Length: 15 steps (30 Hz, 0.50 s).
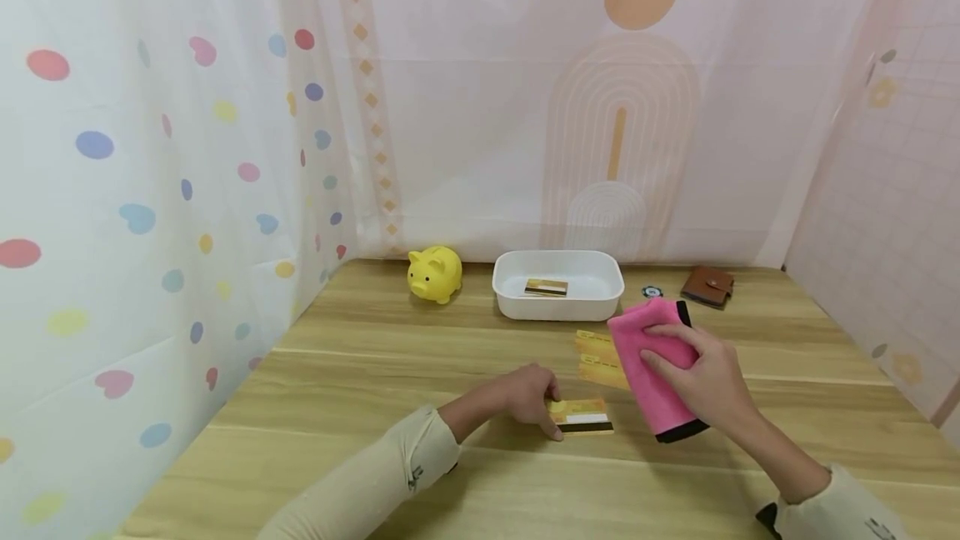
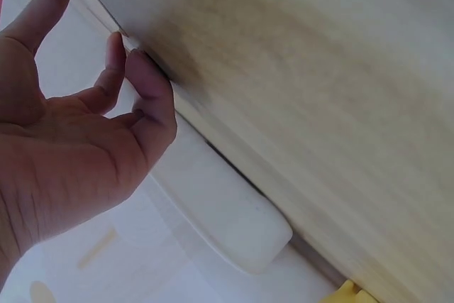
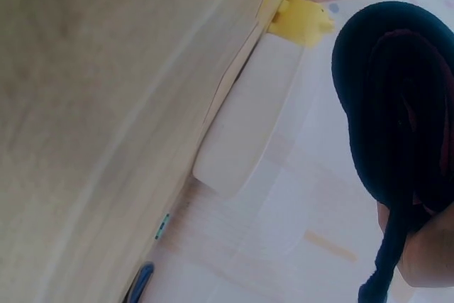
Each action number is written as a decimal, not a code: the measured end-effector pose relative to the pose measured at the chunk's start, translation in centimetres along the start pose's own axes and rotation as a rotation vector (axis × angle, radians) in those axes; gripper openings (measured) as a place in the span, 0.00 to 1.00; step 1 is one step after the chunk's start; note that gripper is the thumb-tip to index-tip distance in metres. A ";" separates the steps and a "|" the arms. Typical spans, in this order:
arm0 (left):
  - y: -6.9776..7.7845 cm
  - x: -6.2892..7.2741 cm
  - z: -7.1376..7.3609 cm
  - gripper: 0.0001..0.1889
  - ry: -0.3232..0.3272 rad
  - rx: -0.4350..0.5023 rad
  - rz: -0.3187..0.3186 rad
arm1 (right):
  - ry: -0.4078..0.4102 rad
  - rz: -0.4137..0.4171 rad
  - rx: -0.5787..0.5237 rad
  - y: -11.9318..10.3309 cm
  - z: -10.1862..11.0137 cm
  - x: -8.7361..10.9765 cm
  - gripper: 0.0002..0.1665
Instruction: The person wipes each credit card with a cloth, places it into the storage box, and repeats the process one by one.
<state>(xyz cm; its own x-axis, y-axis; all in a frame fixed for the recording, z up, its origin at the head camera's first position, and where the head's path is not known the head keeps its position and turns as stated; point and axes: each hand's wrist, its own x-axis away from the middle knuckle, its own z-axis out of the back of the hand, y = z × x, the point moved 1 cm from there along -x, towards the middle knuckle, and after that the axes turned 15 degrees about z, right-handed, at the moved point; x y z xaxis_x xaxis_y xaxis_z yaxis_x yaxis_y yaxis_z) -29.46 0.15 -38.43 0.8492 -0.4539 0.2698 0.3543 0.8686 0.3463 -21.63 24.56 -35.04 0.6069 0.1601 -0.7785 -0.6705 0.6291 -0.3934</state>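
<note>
In the head view my left hand [image 1: 534,398] holds the left end of a yellow card [image 1: 581,417], thumb at its near edge and fingers at its far edge. The card has a white strip and a black stripe and lies flat at the table. My right hand [image 1: 708,373] grips a folded pink cloth [image 1: 656,373] with black edging, raised over the table to the right of that card. In the right wrist view the black edge [image 3: 376,104] of the folded cloth fills the right side. Two more yellow cards [image 1: 600,369] lie behind, partly hidden by the cloth.
A white tray [image 1: 557,308] with a yellow card [image 1: 547,287] inside stands at the back of the wooden table [image 1: 337,407]. Left of it is a yellow piggy bank [image 1: 435,274]; to its right lie a round chip [image 1: 652,292] and a brown wallet [image 1: 708,286]. Curtains surround the table.
</note>
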 end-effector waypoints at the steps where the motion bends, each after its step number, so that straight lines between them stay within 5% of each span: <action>1: 0.0 0.0 0.0 0.23 -0.003 0.005 -0.003 | -0.001 -0.004 0.000 0.0 0.0 0.0 0.14; 15: -0.7 -0.2 0.1 0.24 -0.043 0.218 -0.046 | -0.001 -0.008 0.013 0.1 -0.1 0.1 0.15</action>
<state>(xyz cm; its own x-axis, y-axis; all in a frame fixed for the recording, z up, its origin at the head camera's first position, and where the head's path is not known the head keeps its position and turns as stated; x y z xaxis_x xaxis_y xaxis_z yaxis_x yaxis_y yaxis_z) -29.90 -0.42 -38.62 0.8148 -0.5046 0.2855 0.2955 0.7851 0.5443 -21.71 24.57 -35.23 0.6127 0.1557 -0.7748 -0.6598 0.6403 -0.3932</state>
